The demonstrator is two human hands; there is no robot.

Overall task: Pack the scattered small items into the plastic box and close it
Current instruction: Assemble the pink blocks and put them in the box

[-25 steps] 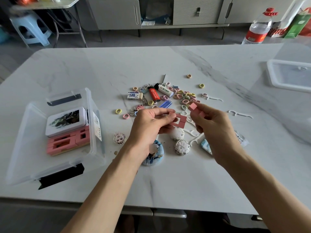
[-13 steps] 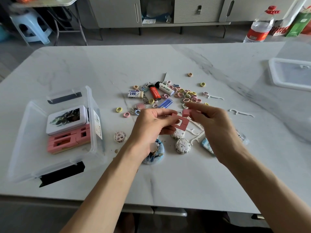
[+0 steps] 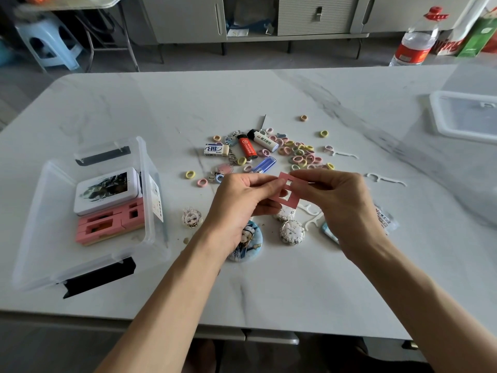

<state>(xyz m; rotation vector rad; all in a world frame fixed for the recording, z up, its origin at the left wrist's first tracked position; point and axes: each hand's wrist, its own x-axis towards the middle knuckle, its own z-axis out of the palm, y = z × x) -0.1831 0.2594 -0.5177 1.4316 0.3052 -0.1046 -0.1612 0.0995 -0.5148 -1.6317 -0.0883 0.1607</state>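
Observation:
Both hands hold a small pink frame piece (image 3: 291,201) with square cut-outs above the middle of the table. My left hand (image 3: 242,203) pinches its left side; my right hand (image 3: 341,205) pinches its upper right edge. The clear plastic box (image 3: 146,200) stands open at the left, holding a white tin (image 3: 106,190) and pink blocks (image 3: 110,222). Behind my hands lie several coloured hair rings (image 3: 300,154), a red lighter (image 3: 247,146), a white lighter (image 3: 265,140), a blue lighter (image 3: 265,164) and an eraser (image 3: 216,150).
The box's lid (image 3: 465,117) lies at the far right. Floss picks (image 3: 387,180), foil-wrapped sweets (image 3: 291,231), a round badge (image 3: 250,243) and an acrylic charm (image 3: 191,218) lie near my hands. A water bottle (image 3: 415,40) stands beyond the table.
My right hand brought its small pink piece down and left to the frame held by my left hand; both hands now hold the frame together.

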